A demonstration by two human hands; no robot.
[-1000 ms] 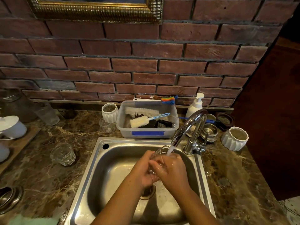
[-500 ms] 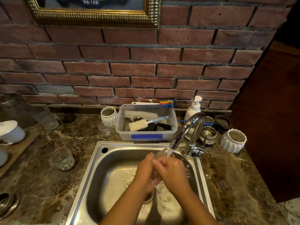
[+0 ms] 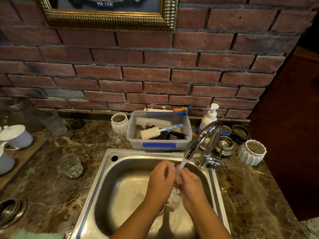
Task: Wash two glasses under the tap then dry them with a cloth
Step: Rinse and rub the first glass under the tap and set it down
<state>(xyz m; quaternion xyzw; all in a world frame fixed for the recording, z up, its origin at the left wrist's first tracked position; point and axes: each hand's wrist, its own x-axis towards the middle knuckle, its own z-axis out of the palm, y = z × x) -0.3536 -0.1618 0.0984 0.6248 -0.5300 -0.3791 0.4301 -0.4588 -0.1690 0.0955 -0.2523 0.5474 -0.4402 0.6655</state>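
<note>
Behind the tap [image 3: 203, 140] sits a tub [image 3: 158, 145]; at left, a spare glass [image 3: 69, 166]. We see left hand [image 3: 161, 180] and right hand [image 3: 191, 185] curled round a blurred, half-hidden glass [image 3: 174, 198].

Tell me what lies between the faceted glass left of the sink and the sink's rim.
Nothing: the head view shows bare marble counter between the faceted glass and the sink rim.

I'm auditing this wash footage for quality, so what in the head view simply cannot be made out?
- Glass: head view, mostly covered by the left hand and right hand, blurred by running water; its shape is unclear.
- Green cloth: head view, cut off by the bottom edge.
- Metal bowl: head view, cut off by the left edge.
</note>
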